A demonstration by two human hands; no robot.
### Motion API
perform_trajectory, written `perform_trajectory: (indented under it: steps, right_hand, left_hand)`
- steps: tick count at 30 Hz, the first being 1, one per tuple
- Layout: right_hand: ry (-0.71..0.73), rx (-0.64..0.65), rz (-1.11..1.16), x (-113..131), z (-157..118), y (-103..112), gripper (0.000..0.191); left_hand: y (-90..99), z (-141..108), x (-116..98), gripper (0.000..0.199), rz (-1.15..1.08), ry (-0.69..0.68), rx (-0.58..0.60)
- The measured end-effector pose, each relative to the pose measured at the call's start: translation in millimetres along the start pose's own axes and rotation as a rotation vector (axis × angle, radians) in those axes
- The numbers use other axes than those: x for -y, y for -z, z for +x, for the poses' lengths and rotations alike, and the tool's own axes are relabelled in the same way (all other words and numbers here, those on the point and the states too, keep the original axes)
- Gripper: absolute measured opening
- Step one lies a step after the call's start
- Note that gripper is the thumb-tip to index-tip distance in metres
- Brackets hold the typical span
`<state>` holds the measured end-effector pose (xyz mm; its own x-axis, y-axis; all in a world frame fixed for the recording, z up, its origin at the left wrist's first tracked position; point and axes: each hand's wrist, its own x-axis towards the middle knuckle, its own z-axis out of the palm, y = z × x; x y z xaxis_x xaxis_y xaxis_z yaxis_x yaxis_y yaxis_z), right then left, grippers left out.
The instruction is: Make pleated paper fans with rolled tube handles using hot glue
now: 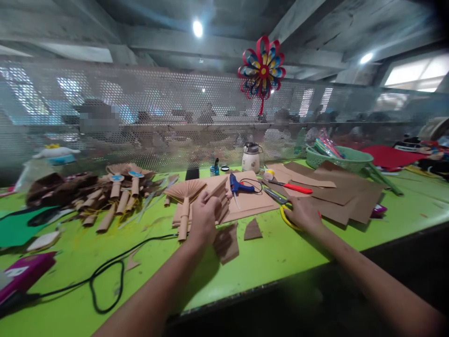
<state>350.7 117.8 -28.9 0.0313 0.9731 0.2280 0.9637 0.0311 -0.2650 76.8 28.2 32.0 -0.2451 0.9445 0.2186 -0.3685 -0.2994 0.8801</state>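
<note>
My left hand (pixel 205 216) is closed on folded brown paper (pixel 220 199), its pleats showing beyond the fingers. Beside it lies a pleated paper fan with a rolled handle (pixel 184 217). My right hand (pixel 304 213) is over the yellow-handled scissors (pixel 288 220), whose blades point to the back left; its fingers touch the handles, curled and partly hidden. Between the hands, a blue glue gun (pixel 242 187) rests on flat tan paper (pixel 261 206). Two brown scraps (pixel 227 243) (pixel 253 229) lie on the green table in front.
Brown sheets (pixel 336 192) and a green basket (pixel 338 159) are at the right. An orange-handled tool (pixel 298 188) lies behind the scissors. A bottle (pixel 250 158) stands near the mesh partition (pixel 182 112). Rolled paper pieces (pixel 107 217) and a black cable (pixel 122 255) occupy the left.
</note>
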Motion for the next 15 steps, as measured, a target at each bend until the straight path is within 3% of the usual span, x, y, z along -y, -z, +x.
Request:
perform_trajectory:
  steps: [6,11,15]
  right_hand:
    - [0.136,0.0,0.25,23,-9,26,0.033]
    - [0.377,0.163,0.682,78,-9,47,0.034]
    - [0.403,0.324,0.956,115,-1,49,0.039]
  left_hand:
    - [1.1,5,-7,0.023,0.131,0.037,0.069]
    - [-3.4,5,-8,0.015,0.377,0.05,0.252]
    - [-0.6,14,-6,0.016,0.662,-0.112,0.272]
